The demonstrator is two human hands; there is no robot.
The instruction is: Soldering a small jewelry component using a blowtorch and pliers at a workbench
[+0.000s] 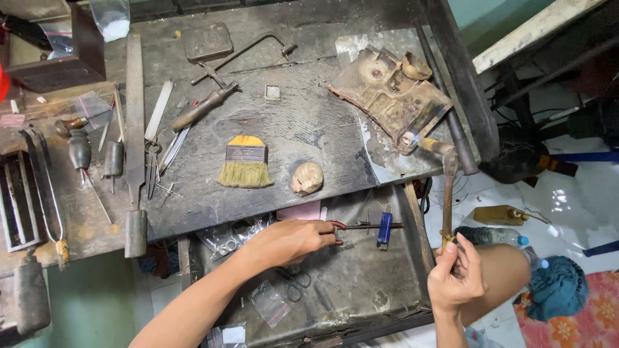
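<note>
Right hand (456, 276) fingers grip one torch (447, 193); left hand (293, 240) fingers pinch one pliers (361, 226).

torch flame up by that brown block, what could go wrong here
The torch in the right hand burns with a small blue flame at the edge of the charred block; the wooden bench beside it could scorch.

The left hand holds red-handled pliers in the open drawer, apart from the flame; attention is split.

Plastic bags lie in that drawer; they could melt if the torch swings down.
</note>
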